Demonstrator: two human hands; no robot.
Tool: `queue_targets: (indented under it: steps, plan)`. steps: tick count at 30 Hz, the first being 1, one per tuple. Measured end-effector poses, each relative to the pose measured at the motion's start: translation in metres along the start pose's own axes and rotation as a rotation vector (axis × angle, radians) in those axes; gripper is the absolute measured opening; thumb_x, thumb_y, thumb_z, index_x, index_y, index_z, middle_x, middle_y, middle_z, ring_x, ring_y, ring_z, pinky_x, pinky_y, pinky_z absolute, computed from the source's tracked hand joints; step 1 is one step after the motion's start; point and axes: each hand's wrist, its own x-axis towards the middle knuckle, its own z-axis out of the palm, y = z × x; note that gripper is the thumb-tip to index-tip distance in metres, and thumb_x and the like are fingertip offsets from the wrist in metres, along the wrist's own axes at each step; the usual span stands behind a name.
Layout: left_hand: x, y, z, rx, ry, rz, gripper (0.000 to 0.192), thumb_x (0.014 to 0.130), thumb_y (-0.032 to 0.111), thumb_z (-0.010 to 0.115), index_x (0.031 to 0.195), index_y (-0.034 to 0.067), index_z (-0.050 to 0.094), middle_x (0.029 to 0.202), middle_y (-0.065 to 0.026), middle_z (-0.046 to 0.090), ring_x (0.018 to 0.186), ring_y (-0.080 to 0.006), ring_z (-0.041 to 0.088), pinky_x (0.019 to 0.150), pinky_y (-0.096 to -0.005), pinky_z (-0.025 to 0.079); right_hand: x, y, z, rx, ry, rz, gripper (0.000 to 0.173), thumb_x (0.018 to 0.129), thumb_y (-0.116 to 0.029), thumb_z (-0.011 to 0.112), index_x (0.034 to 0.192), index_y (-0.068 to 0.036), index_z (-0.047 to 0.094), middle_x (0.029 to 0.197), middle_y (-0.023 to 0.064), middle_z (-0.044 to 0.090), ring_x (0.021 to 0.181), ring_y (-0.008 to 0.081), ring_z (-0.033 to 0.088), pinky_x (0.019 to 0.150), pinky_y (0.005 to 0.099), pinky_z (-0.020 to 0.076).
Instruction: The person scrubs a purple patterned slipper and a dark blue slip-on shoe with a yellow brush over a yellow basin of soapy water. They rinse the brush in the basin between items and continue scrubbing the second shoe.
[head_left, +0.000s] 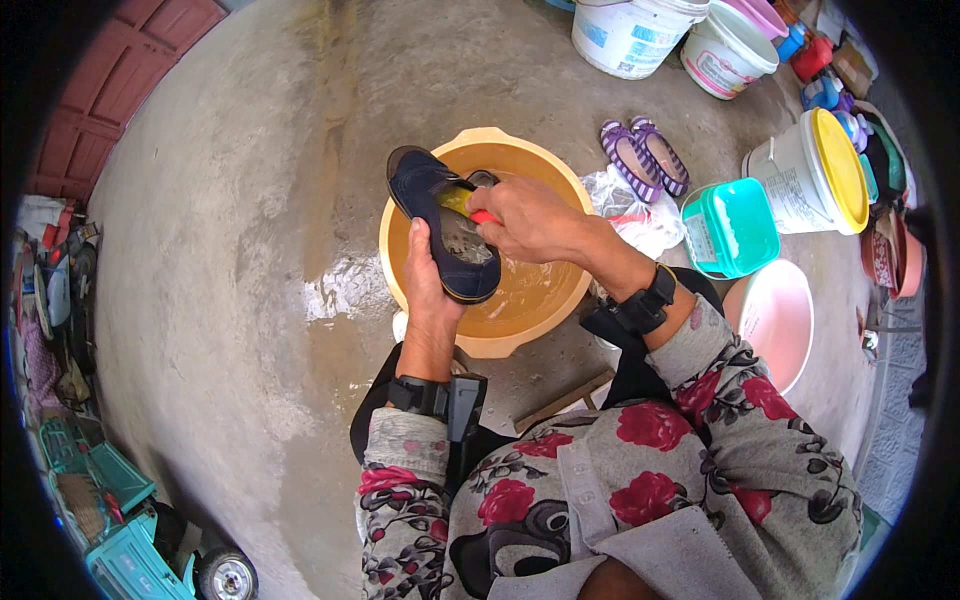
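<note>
My left hand (430, 279) grips a dark blue cloth shoe (444, 259) by its side, above an orange plastic basin (491, 343) of water. In my right hand (525, 217) is a brush with a red and yellow handle (456, 199), which reaches into the opening of the shoe. The brush's bristles are hidden. The insole looks wet. Behind the brush, another dark object (484, 178) shows in the basin, partly covered by my right hand.
Purple striped flat shoes (631, 159) stand beside a clear plastic bag (652, 225). Farther right are a teal container (742, 229), a pink basin (787, 322) and a bucket with a yellow lid (799, 176). White buckets (626, 37) stand beyond. A teal vehicle (135, 555) is at lower left.
</note>
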Motion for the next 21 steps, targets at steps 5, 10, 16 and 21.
queue_targets:
  steps: [5, 10, 16, 21]
  plan:
    - [-0.002, 0.002, 0.003, -0.022, -0.013, 0.029, 0.047, 0.096, 0.039, 0.039, 0.126, 0.004, 0.044, 0.119, -0.0138, 0.056, 0.106, -0.0256, 0.058, 0.092, -0.0396, 0.047, -0.009, -0.004, -0.014, 0.141, -0.071, -0.008, 0.022, 0.073, -0.011, 0.054, 0.086, 0.004, 0.063, 0.079, 0.0253, 0.062, 0.078, 0.0391, 0.061, 0.072, 0.0433, 0.0469]
    - [-0.006, 0.006, 0.007, -0.036, -0.018, 0.047, 0.048, 0.097, 0.039, 0.037, 0.126, 0.002, 0.044, 0.12, -0.0143, 0.056, 0.106, -0.0266, 0.057, 0.092, -0.0402, 0.047, -0.015, -0.004, -0.026, 0.294, -0.164, -0.039, 0.029, 0.074, -0.012, 0.056, 0.096, 0.004, 0.064, 0.082, 0.0229, 0.063, 0.077, 0.0336, 0.062, 0.072, 0.0377, 0.0475]
    - [-0.005, 0.005, 0.005, -0.011, -0.016, 0.048, 0.05, 0.097, 0.041, 0.035, 0.126, 0.003, 0.044, 0.119, -0.0155, 0.056, 0.103, -0.0274, 0.059, 0.092, -0.0407, 0.047, -0.02, 0.002, -0.032, 0.459, -0.188, -0.101, 0.031, 0.074, -0.014, 0.056, 0.099, 0.003, 0.064, 0.083, 0.0227, 0.064, 0.079, 0.0332, 0.062, 0.074, 0.0368, 0.0475]
    - [-0.005, 0.001, 0.01, -0.033, -0.004, -0.034, 0.048, 0.096, 0.042, 0.037, 0.125, 0.005, 0.046, 0.118, -0.0148, 0.057, 0.104, -0.0265, 0.059, 0.091, -0.0407, 0.048, -0.012, 0.0, -0.007, 0.211, -0.041, -0.071, 0.025, 0.075, -0.014, 0.054, 0.091, 0.002, 0.064, 0.084, 0.0247, 0.063, 0.079, 0.038, 0.062, 0.073, 0.0433, 0.0472]
